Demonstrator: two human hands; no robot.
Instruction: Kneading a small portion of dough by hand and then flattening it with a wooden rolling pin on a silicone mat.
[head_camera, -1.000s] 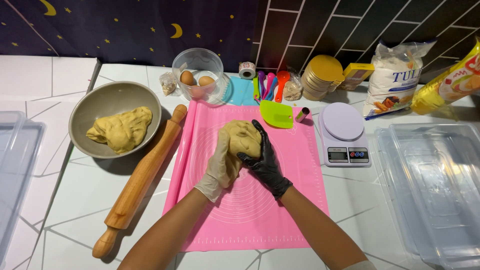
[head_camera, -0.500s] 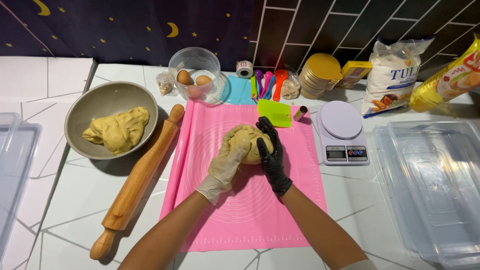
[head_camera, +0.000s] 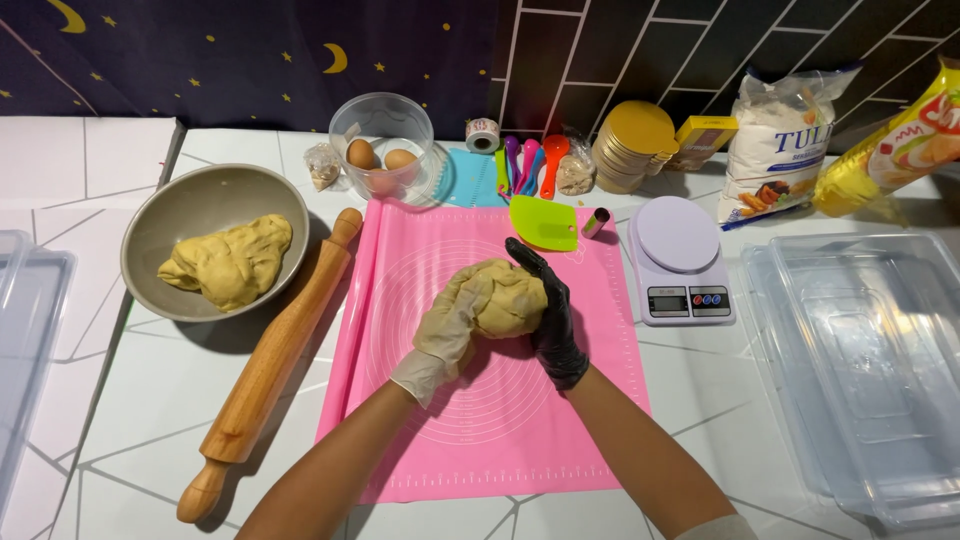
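- A home kitchen baking corner: white tiled counter (head_camera: 130, 400) against dark wall tiles (head_camera: 620, 50).
- Pink silicone mat (head_camera: 420, 440), wooden rolling pin (head_camera: 270, 365), digital scale (head_camera: 680, 260), eggs (head_camera: 380, 158), flour bag (head_camera: 785, 135).

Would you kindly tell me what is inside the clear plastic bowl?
The clear plastic bowl holds two brown eggs. Whether anything lies beneath them cannot be told.

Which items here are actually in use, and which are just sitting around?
In use: left hand, right hand, dough ball, pink mat.

Lying about: rolling pin, bowl of dough, egg tub, green scraper, scale, clear trays.
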